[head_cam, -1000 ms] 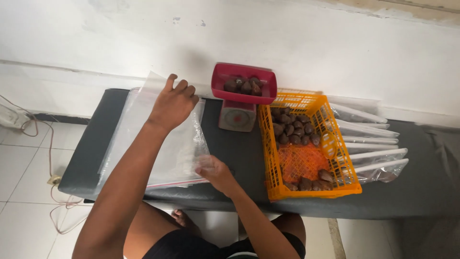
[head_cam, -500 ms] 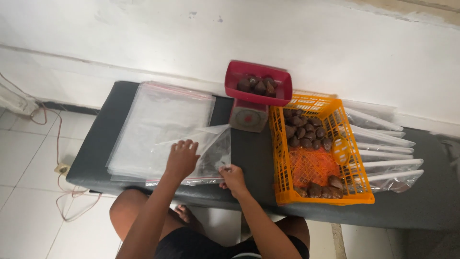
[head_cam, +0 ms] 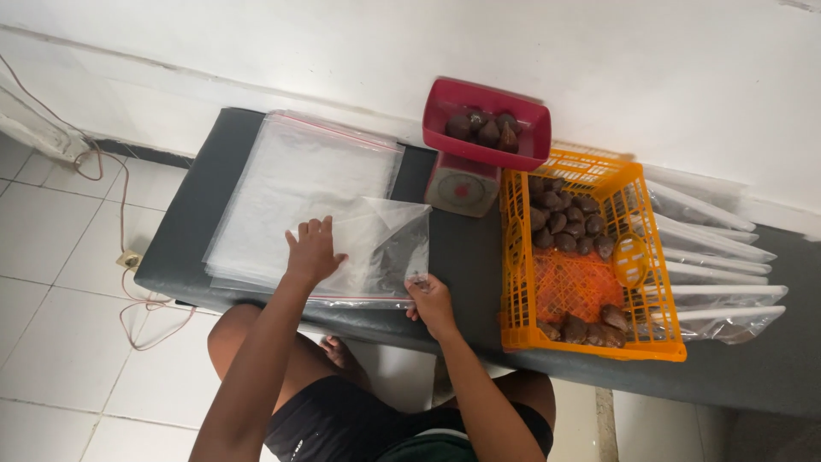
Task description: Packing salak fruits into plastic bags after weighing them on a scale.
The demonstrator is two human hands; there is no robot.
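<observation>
One orange crate point(head_cam: 590, 265), one scale point(head_cam: 462, 184), two hands point(head_cam: 312, 252)

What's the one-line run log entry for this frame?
left hand: flat on clear plastic bag | right hand: pinching bag corner | bag stack beneath | orange basket, brown fruit right

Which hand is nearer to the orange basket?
Right. The right hand pinches the plastic bag corner just left of the orange basket; the left hand lies flat farther left on the bags.

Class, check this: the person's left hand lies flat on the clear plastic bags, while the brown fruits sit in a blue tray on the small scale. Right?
Not quite. The head view shows the tray on the small scale is red, not blue. The left hand does lie flat on the clear plastic bags, and the brown fruits sit in that tray.
</observation>
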